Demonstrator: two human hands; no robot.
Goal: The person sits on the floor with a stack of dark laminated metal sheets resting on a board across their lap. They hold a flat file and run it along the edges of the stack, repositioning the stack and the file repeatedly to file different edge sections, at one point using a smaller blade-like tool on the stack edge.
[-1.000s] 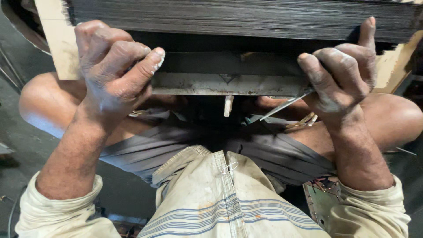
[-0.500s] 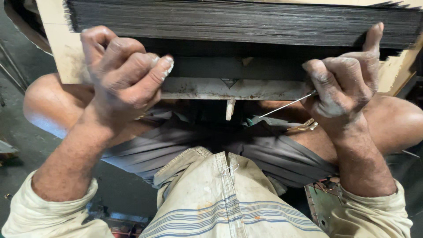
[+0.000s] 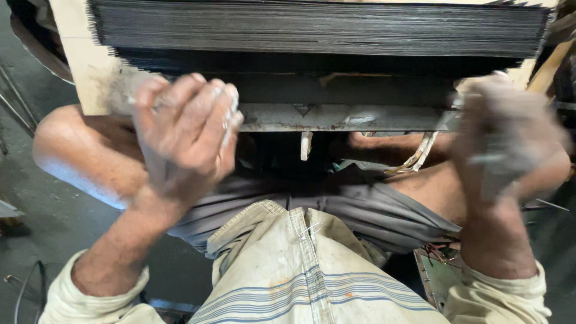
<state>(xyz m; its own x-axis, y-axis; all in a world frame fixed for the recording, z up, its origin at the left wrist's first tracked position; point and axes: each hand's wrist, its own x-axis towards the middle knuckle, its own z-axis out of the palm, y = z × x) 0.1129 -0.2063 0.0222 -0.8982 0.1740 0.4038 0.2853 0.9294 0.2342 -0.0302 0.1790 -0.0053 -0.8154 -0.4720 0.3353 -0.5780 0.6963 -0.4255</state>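
A thick stack of thin dark metal sheets lies across the far side of the scene, resting on a pale wooden frame, with a worn grey metal bar running just under it. The left hand hangs in front of the bar's left end, fingers curled into a narrow grip; blur hides whether anything sits inside it. The right hand is at the stack's right end, near the bar's right tip, and is blurred too, so I cannot tell how its grip stands or what it holds. Near the person's lap, grey shorts and a cream striped shirt fill the middle, with bare knees spreading left and right under the frame.
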